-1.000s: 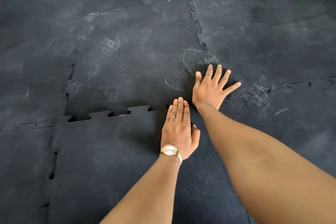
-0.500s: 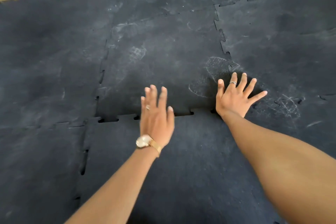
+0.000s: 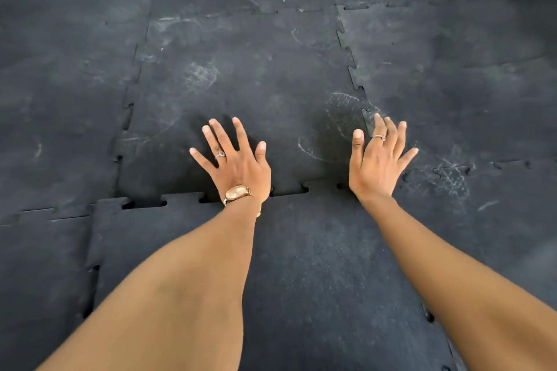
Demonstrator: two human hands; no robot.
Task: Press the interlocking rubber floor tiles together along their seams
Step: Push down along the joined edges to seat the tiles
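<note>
Both hands are spread flat and empty: the left hand (image 3: 238,164) and right hand (image 3: 378,156) rest on the far tile (image 3: 241,75), heels at the seam (image 3: 289,191) with the near tile (image 3: 316,265). Seam pressing is judged under way. Open gaps are noted left of the wristwatch (image 3: 237,193); firm downward pressure there is called for next.

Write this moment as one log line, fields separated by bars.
left hand: flat, spread, at seam | right hand: flat, spread, at seam's right end | seam: gaps open toward left | holding: nothing
</note>
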